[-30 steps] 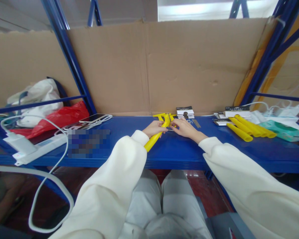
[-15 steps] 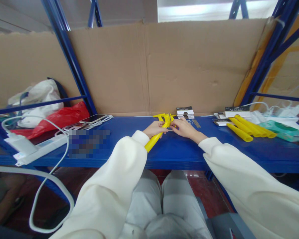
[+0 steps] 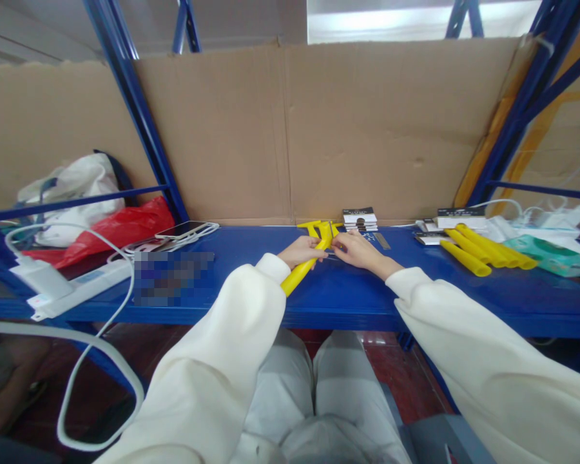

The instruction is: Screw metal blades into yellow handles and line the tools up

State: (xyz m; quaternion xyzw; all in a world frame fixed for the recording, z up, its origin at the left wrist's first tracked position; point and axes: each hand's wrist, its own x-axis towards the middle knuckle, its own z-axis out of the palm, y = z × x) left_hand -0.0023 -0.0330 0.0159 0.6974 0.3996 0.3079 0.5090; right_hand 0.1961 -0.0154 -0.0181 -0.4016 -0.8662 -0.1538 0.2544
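Observation:
My left hand (image 3: 299,250) is closed around a yellow tool with a tube handle (image 3: 297,277), whose angled head points away from me and whose lower end reaches my left sleeve. Close against the head, my right hand (image 3: 357,248) has its fingers curled in a pinch. Whatever lies between those fingertips is too small to make out. Behind the tool, more yellow pieces (image 3: 309,226) show at the back of the blue table (image 3: 251,283). Just past my right hand are a stack of small black-and-white boxes (image 3: 359,218) and a flat grey strip (image 3: 381,241).
At the right lie several yellow tubes (image 3: 468,258), more small boxes (image 3: 459,212) and a green plastic packet (image 3: 551,254). On the left are a white power strip (image 3: 82,291) with cables, a phone (image 3: 178,230) and a red bag (image 3: 130,225). Cardboard (image 3: 212,135) stands behind the table.
The tool stays in my left hand at the same place. My right fingers have shifted very slightly beside its head; little else differs.

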